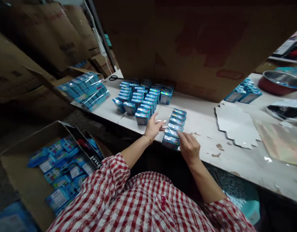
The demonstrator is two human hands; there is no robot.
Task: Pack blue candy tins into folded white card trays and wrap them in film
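Overhanging the blue packets [143,96], a cardboard carton [187,45] looms.

So the left hand [153,126], wearing a gold bangle [147,139], is reaching in right beside a short row of shrink-wrapped blue boxes [173,129] on a white workbench [203,135], and the right hand [189,147] is touching that row's near end. More blue boxes [143,98] are sitting in tight rows toward the top middle of the frame, while a cardboard carton [23,180] at lower left is holding a loose pile of blue packs [61,164].
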